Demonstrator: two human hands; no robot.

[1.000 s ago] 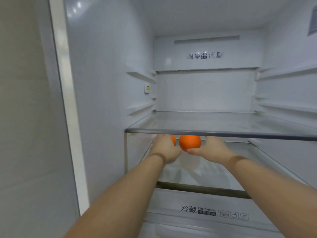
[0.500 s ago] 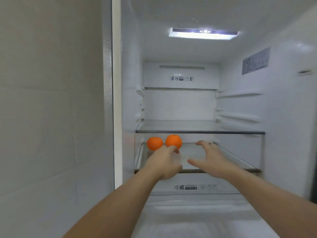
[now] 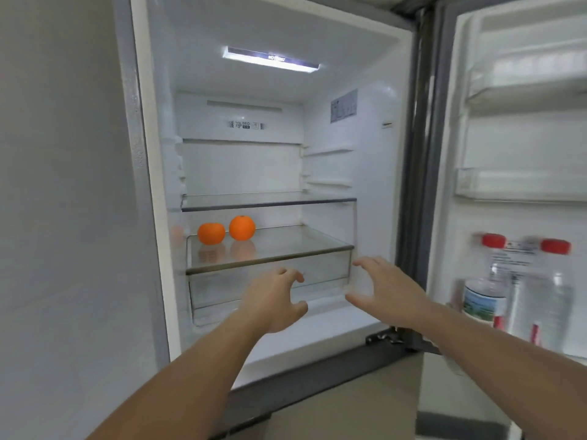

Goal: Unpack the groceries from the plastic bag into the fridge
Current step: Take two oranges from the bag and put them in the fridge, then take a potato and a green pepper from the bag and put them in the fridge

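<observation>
Two oranges sat left on lower glass shelf of fridge; shelf's right half free. Left hand, right hand hovered outside, loosely spread, holding nothing. Red-capped bottles in door; labels unreadable.

I am looking at the lower glass shelf in the fridge, where two oranges are sitting side by side at its far left, the left orange just beside the right orange. The upper glass shelf is hanging above them. On the right, the door shelf is carrying two red-capped water bottles.
</observation>
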